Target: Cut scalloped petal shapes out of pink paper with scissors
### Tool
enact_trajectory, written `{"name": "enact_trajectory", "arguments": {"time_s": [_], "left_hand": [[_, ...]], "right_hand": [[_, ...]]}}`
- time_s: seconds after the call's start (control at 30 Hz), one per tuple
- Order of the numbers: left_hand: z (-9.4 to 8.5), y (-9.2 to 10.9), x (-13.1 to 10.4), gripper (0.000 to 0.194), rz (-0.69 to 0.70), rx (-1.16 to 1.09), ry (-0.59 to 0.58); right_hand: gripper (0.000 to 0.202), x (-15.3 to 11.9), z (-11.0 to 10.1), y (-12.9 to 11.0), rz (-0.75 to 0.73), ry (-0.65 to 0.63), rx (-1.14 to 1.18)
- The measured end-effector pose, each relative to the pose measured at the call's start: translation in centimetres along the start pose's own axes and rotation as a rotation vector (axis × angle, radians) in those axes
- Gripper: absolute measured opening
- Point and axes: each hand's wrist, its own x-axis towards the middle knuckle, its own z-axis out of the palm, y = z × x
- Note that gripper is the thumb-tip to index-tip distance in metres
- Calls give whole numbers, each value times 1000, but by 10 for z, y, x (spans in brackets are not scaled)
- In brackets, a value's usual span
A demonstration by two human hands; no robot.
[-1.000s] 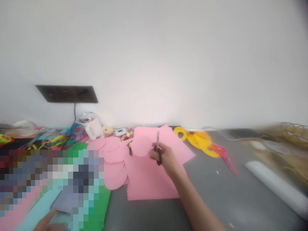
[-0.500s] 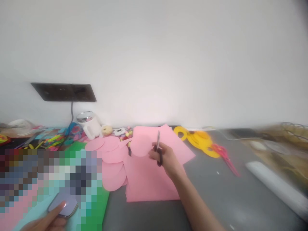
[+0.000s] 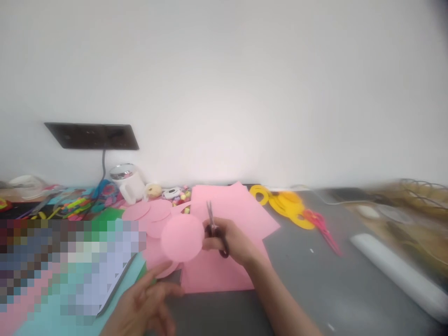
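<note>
My right hand point(image 3: 229, 240) is closed around scissors point(image 3: 211, 219) with dark handles, their narrow blades pointing up and slightly parted. At its fingertips the same hand holds a pink paper circle point(image 3: 182, 237), raised above the paper. My left hand point(image 3: 150, 296) is open just below the circle, fingers apart and with nothing in it. More pink circles point(image 3: 136, 211) overlap in a pile behind, partly hidden by the raised one. Pink paper sheets point(image 3: 224, 275) lie stacked under my right hand.
Yellow paper rings point(image 3: 285, 203) and pink-handled scissors point(image 3: 324, 231) lie to the right. A white roll point(image 3: 395, 275) rests farther right. A white mug point(image 3: 129, 184) stands near the wall. At left, a lavender flat device point(image 3: 108, 275), partly pixelated, lies on coloured paper.
My left hand has let go of the lavender device and moved right, opening below the circle. My right hand has moved left and lower with the scissors and circle.
</note>
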Motion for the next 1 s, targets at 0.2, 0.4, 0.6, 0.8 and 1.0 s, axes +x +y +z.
{"name": "enact_trajectory", "arguments": {"time_s": [0.2,0.4,0.6,0.8,1.0], "left_hand": [[7,31,22,38,5,96,-32],[-10,55,63,16,98,-118,376],[-1,55,67,14,54,-217,343],[24,32,34,15,-77,-214,303],[33,22,37,9,-108,-228,266]], "right_hand": [[24,3,5,4,11,27,-1],[29,9,-9,6,-54,358,120],[33,14,-19,9,-94,418,244],[33,15,-19,9,-106,462,352],[17,21,-28,18,-35,530,472]]}}
